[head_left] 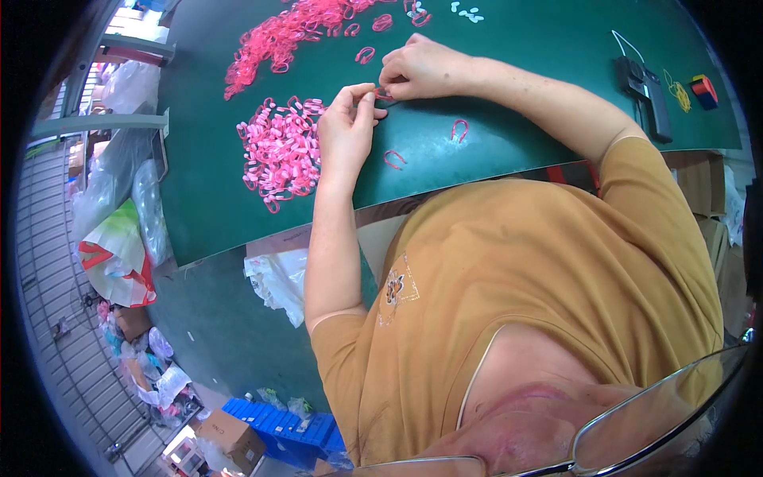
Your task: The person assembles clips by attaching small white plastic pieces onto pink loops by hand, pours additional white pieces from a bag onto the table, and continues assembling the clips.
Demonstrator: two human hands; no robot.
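Green tabletop (517,48): pink loop heap (278,40) at far left; pale-tipped loop pile (282,151) beside left wrist; black device (648,95) well right. Left hand (347,119) and right hand (421,68) nearly touching, fingertips pinched on a pink loop (384,95) between them, largely finger-hidden.

A workshop — green worktable (517,48), piles of pink loops (280,147), cardboard box (230,437).

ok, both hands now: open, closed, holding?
Left hand: closed, pinching a small red piece.
Right hand: closed, apparently on the same piece; exact grip hidden.
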